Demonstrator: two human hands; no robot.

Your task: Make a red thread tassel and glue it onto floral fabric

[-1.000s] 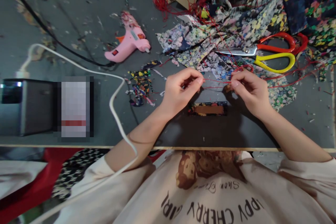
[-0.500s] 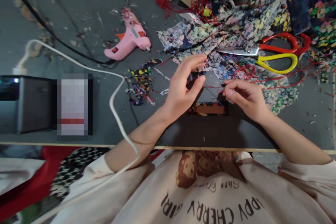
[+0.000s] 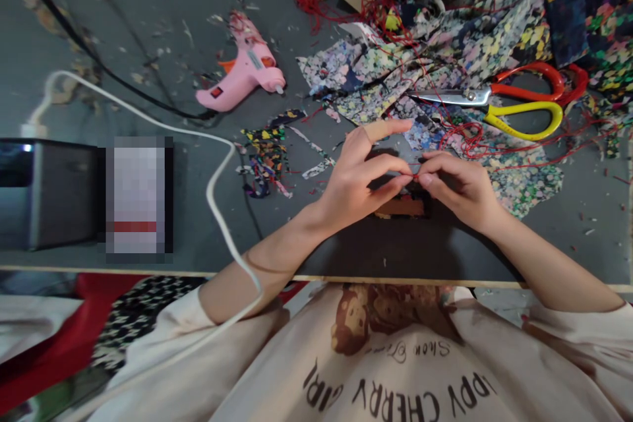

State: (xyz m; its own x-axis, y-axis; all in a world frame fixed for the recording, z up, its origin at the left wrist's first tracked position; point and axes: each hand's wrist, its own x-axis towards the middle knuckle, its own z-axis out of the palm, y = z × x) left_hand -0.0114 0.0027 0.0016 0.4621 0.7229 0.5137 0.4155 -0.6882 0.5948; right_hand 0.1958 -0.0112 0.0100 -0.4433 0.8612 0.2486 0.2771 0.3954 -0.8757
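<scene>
- We see both hands close together over the worktop (image 3: 568, 231), fingertips nearly meeting at the red thread (image 3: 415, 176).
- Left hand (image 3: 411, 173): thumb and 1 finger pinched together at the thread; another finger stands out straight above the pinch.
- Right hand (image 3: 420, 171): thumb and forefinger closed on the same thread, remaining fingers curled. The knot or crossing, if any, is too small for us to make out.
- Below the fingertips, we note a brown strip (image 3: 399, 208) with a dark patterned border, lying on the worktop and partly hidden by the left hand.
- Beyond the right hand, we record a loose tangle of red thread (image 3: 462, 138) on floral fabric (image 3: 459, 39).
- On the fabric's near side lie 1 pair of scissors (image 3: 479, 97), blades pointing left, with 1 red handle and 1 yellow handle.
- Left of the fabric, we find a pink glue gun (image 3: 240, 87) on its side; fabric scraps (image 3: 267, 148) lie between it and the left hand.
- A white cable (image 3: 212, 191) crosses the worktop to our left and passes over the left arm.
</scene>
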